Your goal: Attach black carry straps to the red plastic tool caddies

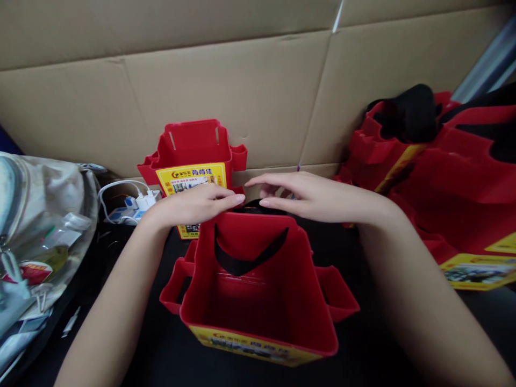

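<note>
Red bag (258, 301) sits upright on the dark worktop (161, 349), mouth up, label face cut off at its near edge; long axis left to right across the side pockets. The top of the black strap (242, 263) is hidden behind the hands. Left hand (193, 207) is bunched on the far rim, grip not discernible. Right hand (310, 199) is loosely open, possibly touching the strap.

Head-worn camera faces forward and down, close above the red bin (258, 301).
</note>
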A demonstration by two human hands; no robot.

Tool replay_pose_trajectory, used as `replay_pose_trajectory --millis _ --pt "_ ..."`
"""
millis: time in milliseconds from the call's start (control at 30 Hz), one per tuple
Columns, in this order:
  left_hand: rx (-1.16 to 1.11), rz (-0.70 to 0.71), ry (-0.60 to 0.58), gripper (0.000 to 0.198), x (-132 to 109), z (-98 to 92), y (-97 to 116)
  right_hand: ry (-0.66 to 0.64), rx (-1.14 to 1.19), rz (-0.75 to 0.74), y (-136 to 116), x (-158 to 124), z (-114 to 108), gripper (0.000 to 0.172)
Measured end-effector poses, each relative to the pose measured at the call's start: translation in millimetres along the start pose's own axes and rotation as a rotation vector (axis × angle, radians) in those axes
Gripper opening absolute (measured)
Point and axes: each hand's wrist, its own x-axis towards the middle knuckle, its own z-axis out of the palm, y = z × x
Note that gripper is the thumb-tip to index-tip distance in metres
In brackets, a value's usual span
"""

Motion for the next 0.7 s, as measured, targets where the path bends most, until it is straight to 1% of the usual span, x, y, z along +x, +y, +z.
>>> replay_pose_trajectory --millis 67,100,133,167,233,300,333,367,400,433,500,600,700 --pt "-0.034 -0.01 -0.073 0.049 2 1.5 -2 0.061 0.027 0.003 0 -1 -3 0.029" --pt "-0.043 -0.022 -0.091 0.05 2 1.7 -2 0.067 0.073 0.008 1 -2 -4 0.025" --pt "-0.046 -0.032 -0.097 0.051 2 1.4 -1 0.038 0.144 0.018 1 -3 -5 0.023" --pt "-0.051 -0.035 -0.106 0.051 1 0.7 1 -0.032 0.233 0.033 3 -3 -7 0.023" --pt "-0.079 -0.015 -0.154 0.045 -2 -1.6 4 -0.26 0.423 0.054 7 -4 -7 0.027" --pt "-0.131 0.016 -0.238 0.036 -6 -4.6 6 -0.495 0.581 0.078 13 -3 -5 0.032" --pt "-0.16 0.026 -0.284 0.034 -7 -6.4 5 -0.592 0.64 0.088 17 -3 -4 0.036" --pt "-0.187 0.031 -0.325 0.035 -9 -8.4 2 -0.667 0.68 0.096 20 -2 -2 0.038" --pt "-0.209 0.034 -0.36 0.035 -10 -10.5 -2 -0.715 0.695 0.099 23 -1 -1 0.038" --pt "-0.226 0.039 -0.392 0.034 -11 -12.8 -7 -0.737 0.685 0.1 25 1 0 0.036" --pt "-0.229 0.041 -0.422 0.03 -13 -17.8 -19 -0.739 0.631 0.082 29 2 0 0.03" --pt "-0.183 -0.024 -0.373 0.029 -19 -24.8 -36 -0.735 0.567 0.037 29 2 -1 0.03" --pt "-0.173 -0.081 -0.328 0.029 -26 -29.3 -45 -0.714 0.542 -0.019 28 3 -2 0.031"
